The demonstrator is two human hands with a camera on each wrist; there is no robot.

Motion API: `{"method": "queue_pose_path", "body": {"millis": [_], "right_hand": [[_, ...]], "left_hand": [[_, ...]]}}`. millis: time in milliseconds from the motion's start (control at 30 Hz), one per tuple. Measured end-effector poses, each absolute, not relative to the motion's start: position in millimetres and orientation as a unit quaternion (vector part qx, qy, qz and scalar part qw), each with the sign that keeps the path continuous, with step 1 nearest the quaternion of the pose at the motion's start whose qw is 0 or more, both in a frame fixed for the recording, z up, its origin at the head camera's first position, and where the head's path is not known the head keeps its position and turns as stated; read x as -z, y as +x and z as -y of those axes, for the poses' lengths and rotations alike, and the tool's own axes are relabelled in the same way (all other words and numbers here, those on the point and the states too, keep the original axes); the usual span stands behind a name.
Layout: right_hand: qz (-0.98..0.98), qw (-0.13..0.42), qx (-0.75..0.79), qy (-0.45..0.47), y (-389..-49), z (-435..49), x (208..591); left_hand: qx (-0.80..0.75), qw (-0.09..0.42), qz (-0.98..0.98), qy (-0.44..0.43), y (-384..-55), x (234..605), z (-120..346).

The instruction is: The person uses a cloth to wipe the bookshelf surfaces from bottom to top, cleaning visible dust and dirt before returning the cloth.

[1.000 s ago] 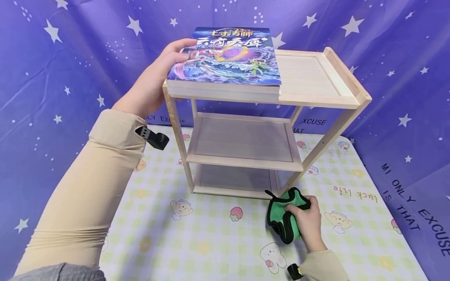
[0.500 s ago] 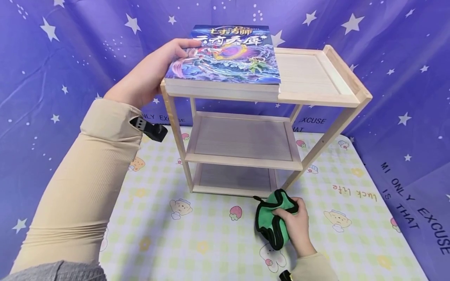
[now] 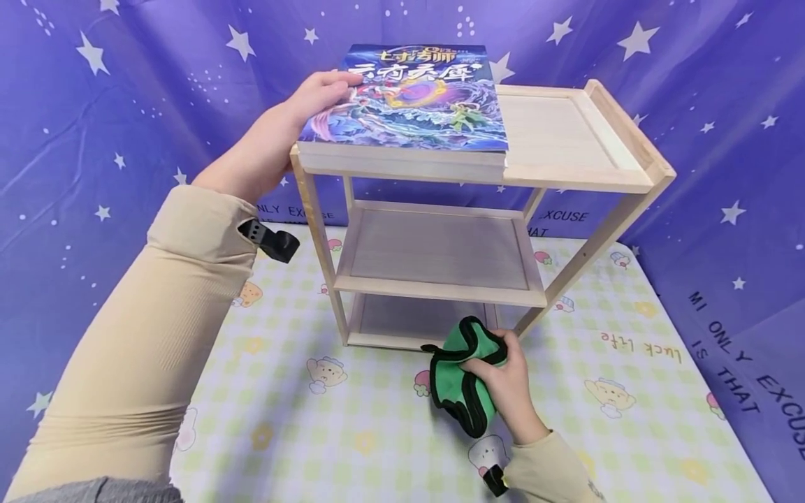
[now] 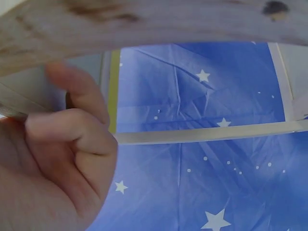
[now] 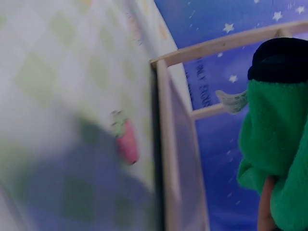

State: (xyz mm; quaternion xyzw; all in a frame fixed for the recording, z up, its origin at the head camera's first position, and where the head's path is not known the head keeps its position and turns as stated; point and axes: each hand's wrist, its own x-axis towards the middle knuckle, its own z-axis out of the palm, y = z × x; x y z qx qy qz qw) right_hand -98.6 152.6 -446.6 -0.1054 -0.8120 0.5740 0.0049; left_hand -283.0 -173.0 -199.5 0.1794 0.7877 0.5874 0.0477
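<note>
A pale wooden three-tier shelf rack (image 3: 434, 251) stands upright on the table. My left hand (image 3: 308, 101) grips the left end of its top tier, with fingers lying over the left edge of a thick blue book (image 3: 428, 105). Below the top rail, the left wrist view shows curled fingers (image 4: 91, 139) of that hand. My right hand (image 3: 512, 388) holds a bunched green cloth (image 3: 449, 381) with black trim, thumb on top. The cloth is in front of the bottom tier and overlaps it in the head view. Up close in the right wrist view, the cloth has a small white tag (image 5: 233, 101).
A checked tablecloth (image 3: 377, 419) with cartoon prints covers the table. Purple-blue star-printed fabric (image 3: 157, 84) hangs behind and to the sides. The raised right end (image 3: 632, 129) of the rack's top tier stands to the book's right.
My right hand has carried the green cloth leftward along the front of the rack, and slightly up in the last half second. My left hand stays at the rack's top left.
</note>
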Motion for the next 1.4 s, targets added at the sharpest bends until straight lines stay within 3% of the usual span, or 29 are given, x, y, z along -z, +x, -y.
{"method": "queue_pose_path", "body": {"millis": [100,233,633,967,1400], "right_hand": [[0.829,0.004,-0.554,-0.076,-98,-144,437],[0.840,0.011,-0.542,-0.029,-97,-133,425],[0.794,0.048,-0.597,0.104,-101,-112,376],[0.776,0.046,-0.624,0.083,-120,-105,337],[0.766,0.061,-0.630,0.116,-145,-92,320]], "left_hand": [[-0.576,0.069,-0.803,0.139,-240,188,165],[-0.589,0.064,-0.795,0.126,-225,180,157],[-0.589,0.064,-0.796,0.125,-222,180,156],[-0.584,0.059,-0.800,0.128,-222,180,157],[-0.588,0.054,-0.797,0.127,-221,180,156]]}}
